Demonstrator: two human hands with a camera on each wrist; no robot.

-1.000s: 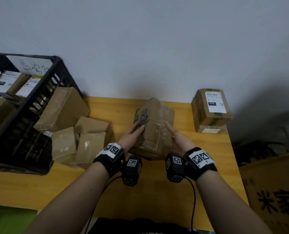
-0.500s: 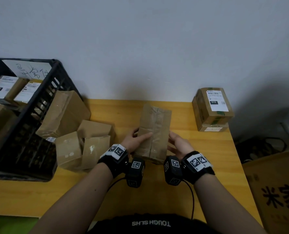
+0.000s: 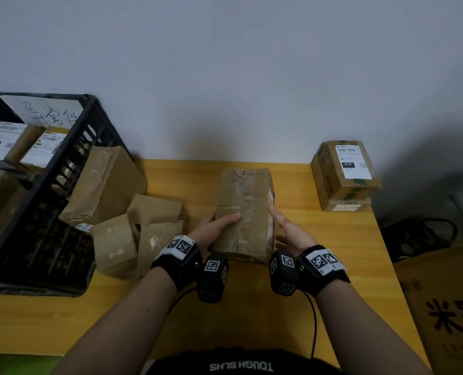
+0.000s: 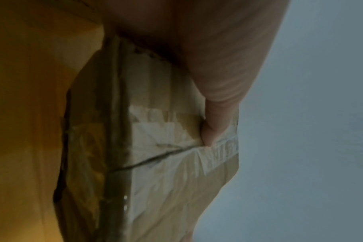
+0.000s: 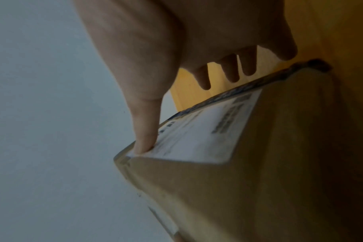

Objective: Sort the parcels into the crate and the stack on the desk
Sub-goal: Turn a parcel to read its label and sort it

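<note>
While the two hands held it between them, the brown parcel [image 3: 245,212] sat in the middle of the yellow bench [image 3: 319,266], close to the person. The left hand [image 3: 214,228] lay on its left side with the thumb across the top, and the right hand [image 3: 289,234] pressed its right side with flat, straight fingers, one fingertip on the white label [image 5: 199,131] there. The parcel was a cardboard box wrapped in crinkly tape, so it looked stiff and maybe a bit slippery, and probably not heavy. Holding the two long sides, like this, seemed the best way to lift it. Its long side ran away from the person toward the wall, with the taped seam facing up. Farther left were more loose parcels [image 3: 132,228] and the black crate [image 3: 70,163]. Far right, by the wall, stood the stack [image 3: 344,180] of two boxes.
</note>
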